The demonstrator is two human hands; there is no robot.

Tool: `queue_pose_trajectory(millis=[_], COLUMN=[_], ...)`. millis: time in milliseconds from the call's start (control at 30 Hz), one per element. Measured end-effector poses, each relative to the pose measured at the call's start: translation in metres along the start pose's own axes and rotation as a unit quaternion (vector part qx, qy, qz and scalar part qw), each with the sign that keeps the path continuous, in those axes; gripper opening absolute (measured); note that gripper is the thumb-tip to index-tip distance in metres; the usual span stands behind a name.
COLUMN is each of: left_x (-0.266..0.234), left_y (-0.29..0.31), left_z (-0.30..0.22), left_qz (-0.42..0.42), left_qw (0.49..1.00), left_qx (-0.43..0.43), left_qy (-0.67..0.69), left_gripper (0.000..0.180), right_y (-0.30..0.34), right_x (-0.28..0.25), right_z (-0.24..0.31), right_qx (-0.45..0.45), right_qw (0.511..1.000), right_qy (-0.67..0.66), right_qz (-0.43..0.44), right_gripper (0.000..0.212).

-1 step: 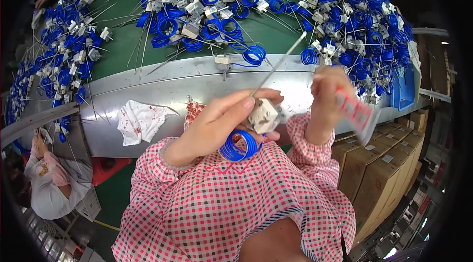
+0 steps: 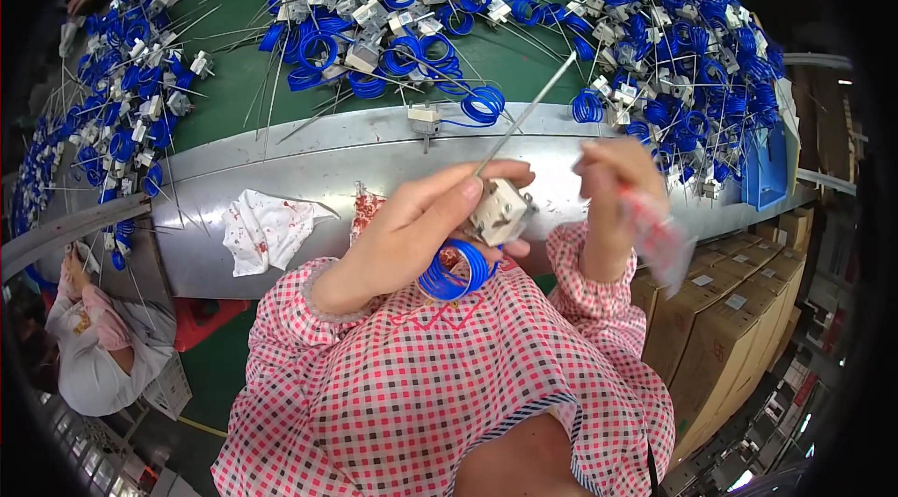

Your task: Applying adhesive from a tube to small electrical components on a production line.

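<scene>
My left hand (image 2: 412, 216) is closed around a capillary thermostat, a boxy white and metal control body (image 2: 499, 216) with a blue coiled tube (image 2: 456, 271) hanging below it. A thin metal rod (image 2: 528, 114) rises from between its thumb and fingers, slanting up to the right. Off to the right, my right hand (image 2: 617, 184) is raised and blurred by motion, apart from the thermostat. It grips a clear plastic packet with red print (image 2: 662, 240), which trails below the fingers.
Piles of thermostats with blue coils (image 2: 402, 20) cover the green belt (image 2: 224, 67). A single thermostat (image 2: 424, 119) lies on the metal ledge (image 2: 215, 174). Red-stained white cloth (image 2: 271, 230) lies left. Cardboard boxes (image 2: 720, 329) stand right. Another person (image 2: 112, 338) sits left.
My right hand has shifted slightly left and down, and the packet has swung left with it. The thermostat and its rod have tilted a little in my left hand.
</scene>
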State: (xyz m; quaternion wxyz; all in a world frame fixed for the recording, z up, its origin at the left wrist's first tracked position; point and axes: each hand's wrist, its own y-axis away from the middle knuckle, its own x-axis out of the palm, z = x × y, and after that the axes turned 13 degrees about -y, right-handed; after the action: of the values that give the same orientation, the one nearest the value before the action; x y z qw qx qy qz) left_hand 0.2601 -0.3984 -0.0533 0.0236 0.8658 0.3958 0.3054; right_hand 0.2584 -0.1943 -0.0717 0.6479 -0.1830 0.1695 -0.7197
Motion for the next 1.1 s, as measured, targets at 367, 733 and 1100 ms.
queue_pose_trajectory(millis=[367,733,1100], left_x=[0.009,-0.01,-0.005], left_y=[-0.016,-0.044,-0.03], left_z=[-0.009,0.01,0.009], left_qz=[-0.091,0.146,-0.051], left_qw=[0.901,0.982,0.819], left_qx=[0.148,0.11,0.347], left_qy=[-0.398,-0.038,-0.454], left_gripper=[0.043,0.037,0.061], right_y=[-0.009,-0.005,-0.005], right_x=[-0.007,-0.022,0.001], right_z=[0.008,-0.005,-0.006], right_qx=[0.06,0.025,0.088], right_qw=[0.945,0.982,0.962], right_qy=[0.004,-0.101,-0.149], right_qz=[0.322,0.158,0.211], right_gripper=[0.046,0.038,0.044])
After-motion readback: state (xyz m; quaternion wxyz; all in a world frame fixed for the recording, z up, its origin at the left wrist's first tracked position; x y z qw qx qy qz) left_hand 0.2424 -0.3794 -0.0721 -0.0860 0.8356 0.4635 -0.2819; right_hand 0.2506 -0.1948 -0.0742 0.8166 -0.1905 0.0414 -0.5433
